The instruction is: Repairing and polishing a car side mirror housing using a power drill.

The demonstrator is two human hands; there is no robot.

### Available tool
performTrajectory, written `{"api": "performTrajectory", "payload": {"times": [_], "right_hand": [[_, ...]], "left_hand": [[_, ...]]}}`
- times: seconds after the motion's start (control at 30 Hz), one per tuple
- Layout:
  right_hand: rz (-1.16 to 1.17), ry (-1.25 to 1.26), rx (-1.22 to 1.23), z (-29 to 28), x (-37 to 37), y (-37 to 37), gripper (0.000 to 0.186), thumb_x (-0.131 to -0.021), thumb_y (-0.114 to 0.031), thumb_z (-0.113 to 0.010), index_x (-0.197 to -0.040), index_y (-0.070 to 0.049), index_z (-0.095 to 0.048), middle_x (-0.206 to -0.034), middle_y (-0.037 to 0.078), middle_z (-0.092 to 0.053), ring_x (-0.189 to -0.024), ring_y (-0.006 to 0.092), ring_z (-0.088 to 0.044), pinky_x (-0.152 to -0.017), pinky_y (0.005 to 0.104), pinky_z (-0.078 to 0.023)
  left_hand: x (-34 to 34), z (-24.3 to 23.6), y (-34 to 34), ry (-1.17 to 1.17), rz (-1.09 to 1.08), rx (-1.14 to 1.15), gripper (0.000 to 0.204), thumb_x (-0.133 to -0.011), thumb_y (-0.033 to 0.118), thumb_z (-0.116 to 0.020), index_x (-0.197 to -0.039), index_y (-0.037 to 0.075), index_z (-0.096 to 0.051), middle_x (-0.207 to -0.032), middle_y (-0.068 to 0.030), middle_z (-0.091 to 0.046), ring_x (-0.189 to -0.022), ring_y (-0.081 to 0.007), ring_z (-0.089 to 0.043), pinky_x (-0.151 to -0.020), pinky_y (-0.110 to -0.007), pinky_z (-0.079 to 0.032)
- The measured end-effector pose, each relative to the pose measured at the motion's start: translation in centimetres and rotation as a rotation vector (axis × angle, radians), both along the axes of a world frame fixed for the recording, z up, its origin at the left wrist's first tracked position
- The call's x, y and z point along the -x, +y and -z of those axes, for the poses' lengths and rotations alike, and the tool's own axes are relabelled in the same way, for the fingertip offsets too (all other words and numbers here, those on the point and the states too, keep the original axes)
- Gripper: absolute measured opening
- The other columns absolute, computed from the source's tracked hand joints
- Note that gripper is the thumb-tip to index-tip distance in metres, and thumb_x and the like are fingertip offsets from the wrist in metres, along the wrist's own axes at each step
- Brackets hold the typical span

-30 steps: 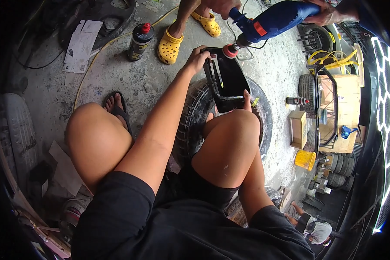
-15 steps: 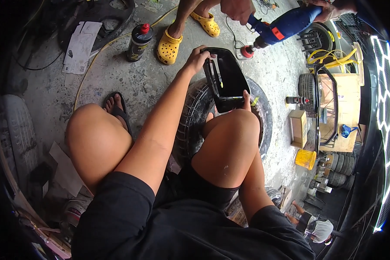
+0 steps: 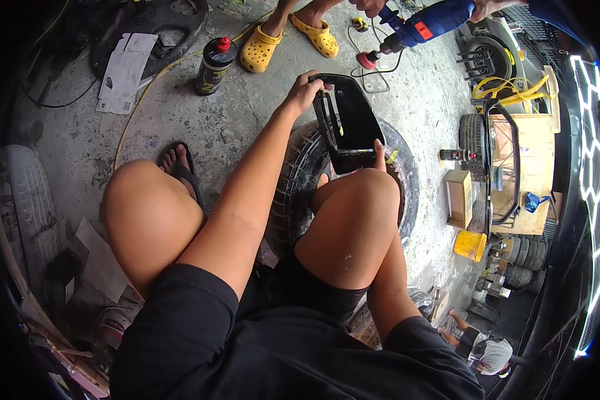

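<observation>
A black hollow plastic housing (image 3: 357,117) with a slot along one side is held tilted above a tyre (image 3: 293,180). My left hand (image 3: 303,93) is closed round its far left corner. At its near right end my right hand (image 3: 380,155) grips the edge; a thumb or finger shows, while my right knee hides the rest. Beyond the housing, another person's hands (image 3: 370,7) hold a blue power drill (image 3: 428,30) with a round red pad (image 3: 368,60), apart from the housing.
A black bottle with red cap (image 3: 215,67) stands at the far left, near the person's yellow clogs (image 3: 260,50). A yellow hose (image 3: 130,127) crosses the floor. To the right are a cardboard box (image 3: 458,199), a yellow bucket (image 3: 470,246) and a black frame (image 3: 507,167).
The other person's drill has shifted left and slightly up, with its red pad. That person's left-side foot has moved back. My hands and the housing stay in place.
</observation>
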State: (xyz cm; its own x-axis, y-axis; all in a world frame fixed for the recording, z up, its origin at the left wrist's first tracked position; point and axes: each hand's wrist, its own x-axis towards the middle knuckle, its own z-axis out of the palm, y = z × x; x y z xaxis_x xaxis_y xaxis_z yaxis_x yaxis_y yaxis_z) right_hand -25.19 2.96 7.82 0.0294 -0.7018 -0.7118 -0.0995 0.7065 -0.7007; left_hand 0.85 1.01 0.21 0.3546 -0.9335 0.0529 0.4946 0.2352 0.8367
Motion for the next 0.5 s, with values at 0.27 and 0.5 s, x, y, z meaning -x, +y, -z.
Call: {"api": "performTrajectory", "payload": {"times": [0.27, 0.5], "right_hand": [[-0.004, 0.002, 0.007, -0.07, -0.13, 0.03, 0.06, -0.075, -0.057, -0.053, -0.099, -0.002, -0.057, -0.088, 0.013, -0.06, -0.071, 0.0208, -0.058, -0.066, 0.0336, -0.047], [-0.003, 0.005, 0.016, -0.13, -0.05, -0.08, 0.06, -0.075, -0.057, -0.053, -0.099, -0.002, -0.057, -0.088, 0.012, -0.06, -0.071, 0.0207, -0.058, -0.065, 0.0334, -0.047]], "left_hand": [[-0.19, 0.54, -0.12, -0.016, 0.026, 0.013, 0.026, -0.073, 0.013, -0.042, -0.09, 0.001, -0.057, -0.084, -0.0068, -0.062, -0.072, -0.0125, -0.057, -0.066, -0.024, -0.046], [-0.13, 0.3, 0.01, -0.036, 0.041, -0.002, 0.025, -0.072, 0.012, -0.042, -0.09, 0.002, -0.056, -0.083, -0.0057, -0.062, -0.07, -0.0116, -0.056, -0.065, -0.025, -0.047]]}}
